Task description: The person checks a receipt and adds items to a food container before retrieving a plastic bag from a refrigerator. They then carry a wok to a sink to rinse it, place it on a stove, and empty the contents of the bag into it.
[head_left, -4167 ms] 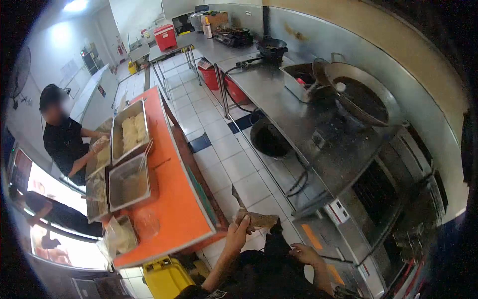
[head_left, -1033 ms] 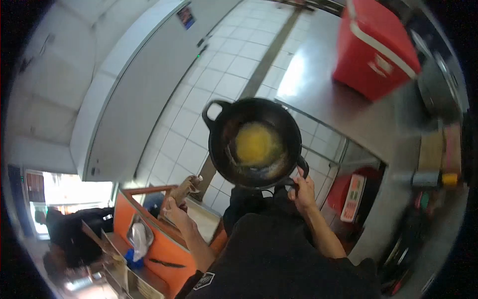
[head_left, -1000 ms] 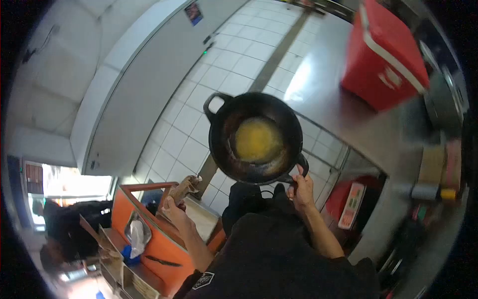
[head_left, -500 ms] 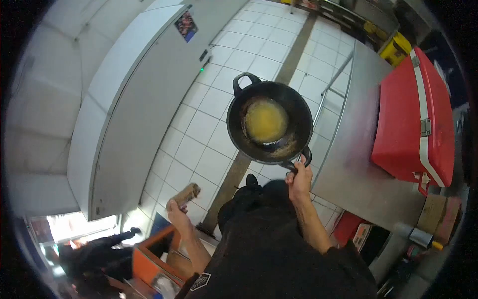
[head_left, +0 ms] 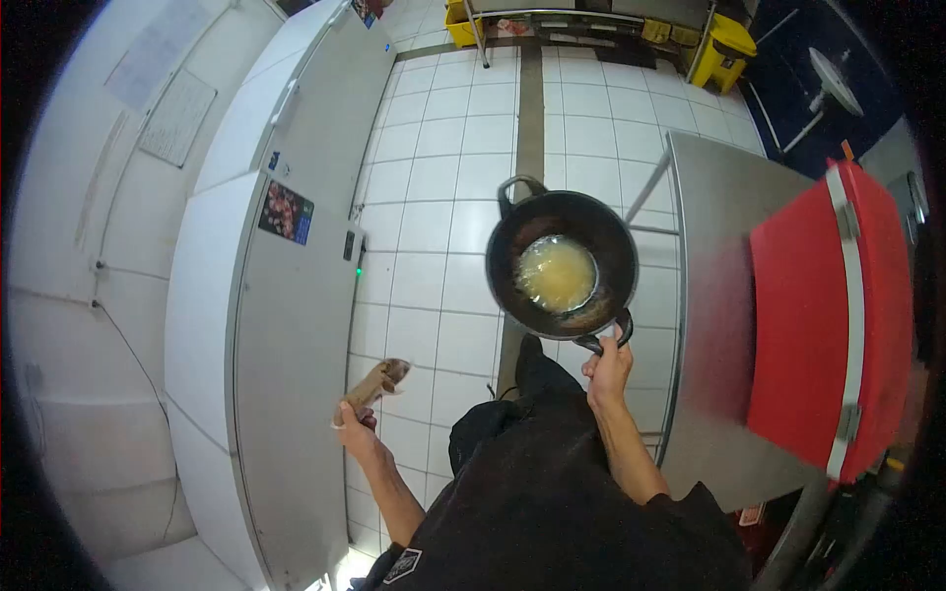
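Note:
A black two-handled pan (head_left: 507,281) with yellowish liquid (head_left: 558,274) in its bottom hangs over the tiled floor. My right hand (head_left: 609,372) is closed round its lower handle, with something pale between hand and handle. The pan's other handle, at its upper left, is free. Off to the left, my left hand (head_left: 360,433) grips a brown, crumpled bundle (head_left: 367,388), perhaps folded cloth or card, whose darker end points up and right, apart from the pan.
White and grey freezers (head_left: 296,374) line the left side. On the right a steel table (head_left: 714,325) carries a red cooler box (head_left: 803,325). Beyond are a yellow bin (head_left: 724,51), a yellow container (head_left: 461,24) and a low metal rack (head_left: 576,20).
The view has turned and moved along the floor. The pan sits slightly further right and lower in view. Both hands keep their holds; the person and orange cabinet at lower left are out of view.

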Available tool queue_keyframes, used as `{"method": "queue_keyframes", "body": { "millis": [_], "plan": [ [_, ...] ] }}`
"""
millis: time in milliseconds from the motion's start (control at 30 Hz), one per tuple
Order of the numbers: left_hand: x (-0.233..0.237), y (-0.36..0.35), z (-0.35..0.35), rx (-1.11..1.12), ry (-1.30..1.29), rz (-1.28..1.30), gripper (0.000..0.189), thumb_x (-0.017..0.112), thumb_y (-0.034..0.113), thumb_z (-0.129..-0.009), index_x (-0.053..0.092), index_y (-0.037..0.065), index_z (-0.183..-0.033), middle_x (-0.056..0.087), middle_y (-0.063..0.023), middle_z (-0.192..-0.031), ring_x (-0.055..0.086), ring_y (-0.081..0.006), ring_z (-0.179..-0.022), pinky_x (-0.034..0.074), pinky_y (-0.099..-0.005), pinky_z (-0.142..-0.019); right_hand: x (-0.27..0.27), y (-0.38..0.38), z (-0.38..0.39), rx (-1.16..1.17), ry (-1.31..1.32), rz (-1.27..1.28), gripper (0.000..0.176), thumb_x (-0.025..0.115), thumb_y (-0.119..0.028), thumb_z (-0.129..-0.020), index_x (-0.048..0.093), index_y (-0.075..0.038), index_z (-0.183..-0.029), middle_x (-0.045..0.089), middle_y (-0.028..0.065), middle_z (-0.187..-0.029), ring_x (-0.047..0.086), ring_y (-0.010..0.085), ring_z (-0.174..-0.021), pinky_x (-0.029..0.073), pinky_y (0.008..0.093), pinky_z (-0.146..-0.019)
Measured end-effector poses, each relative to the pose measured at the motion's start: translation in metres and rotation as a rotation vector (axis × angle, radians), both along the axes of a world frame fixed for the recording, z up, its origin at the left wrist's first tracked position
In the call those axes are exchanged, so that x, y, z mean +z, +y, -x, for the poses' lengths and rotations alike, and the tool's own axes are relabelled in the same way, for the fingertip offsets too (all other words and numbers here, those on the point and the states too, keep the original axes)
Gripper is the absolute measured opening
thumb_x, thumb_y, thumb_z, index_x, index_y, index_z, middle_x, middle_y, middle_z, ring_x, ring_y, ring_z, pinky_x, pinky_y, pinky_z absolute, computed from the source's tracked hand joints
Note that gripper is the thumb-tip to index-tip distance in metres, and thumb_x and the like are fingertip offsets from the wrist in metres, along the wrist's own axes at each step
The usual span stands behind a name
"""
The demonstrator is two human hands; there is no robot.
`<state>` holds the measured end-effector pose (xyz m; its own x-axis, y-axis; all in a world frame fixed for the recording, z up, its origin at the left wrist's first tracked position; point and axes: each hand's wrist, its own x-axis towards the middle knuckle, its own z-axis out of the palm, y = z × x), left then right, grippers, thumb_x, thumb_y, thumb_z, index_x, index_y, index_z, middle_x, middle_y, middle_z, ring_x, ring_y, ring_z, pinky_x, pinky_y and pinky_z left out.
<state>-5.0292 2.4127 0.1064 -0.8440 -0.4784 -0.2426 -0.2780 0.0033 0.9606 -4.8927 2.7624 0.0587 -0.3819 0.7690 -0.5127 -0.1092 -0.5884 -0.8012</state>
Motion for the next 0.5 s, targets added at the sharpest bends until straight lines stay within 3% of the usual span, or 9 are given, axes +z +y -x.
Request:
{"method": "queue_keyframes", "body": {
  "millis": [133, 267, 500],
  "plan": [
    [0.014, 0.068, 0.078, 0.008, -0.072, 0.055, 0.032, 0.051, 0.033, -0.099, 0.06, 0.003, -0.102, 0.057, -0.0014, -0.085, 0.049, -0.0077, -0.067, 0.039, -0.0213, -0.058, 0.001, 0.084, 0.081, -0.051, -0.028, -0.073, 0.042, 0.042, -0.012, -0.092, 0.046, -0.004, -0.133, 0.058, 0.0066, -0.078, 0.04, 0.0087, -0.042, 0.04, 0.0261, -0.043],
    [-0.036, 0.091, 0.16, -0.028, -0.047, -0.009, 0.03, 0.05, 0.031, -0.099, 0.061, 0.003, -0.099, 0.06, -0.0019, -0.083, 0.047, -0.0072, -0.063, 0.039, -0.0212, -0.055, -0.006, 0.149, 0.15, -0.136, -0.055, -0.012, 0.036, 0.044, -0.015, -0.094, 0.047, -0.005, -0.128, 0.054, 0.004, -0.074, 0.039, 0.0085, -0.042, 0.04, 0.0278, -0.044],
    [-0.052, 0.238, 0.354, -0.174, -0.075, 0.081, 0.032, 0.05, 0.032, -0.1, 0.061, 0.002, -0.097, 0.06, -0.0028, -0.081, 0.047, -0.0074, -0.06, 0.039, -0.0215, -0.055, -0.007, 0.271, 0.301, -0.248, 0.012, -0.032, 0.035, 0.044, -0.016, -0.094, 0.048, -0.006, -0.128, 0.053, 0.0019, -0.076, 0.037, 0.0079, -0.043, 0.04, 0.0269, -0.046]
  ]
}}
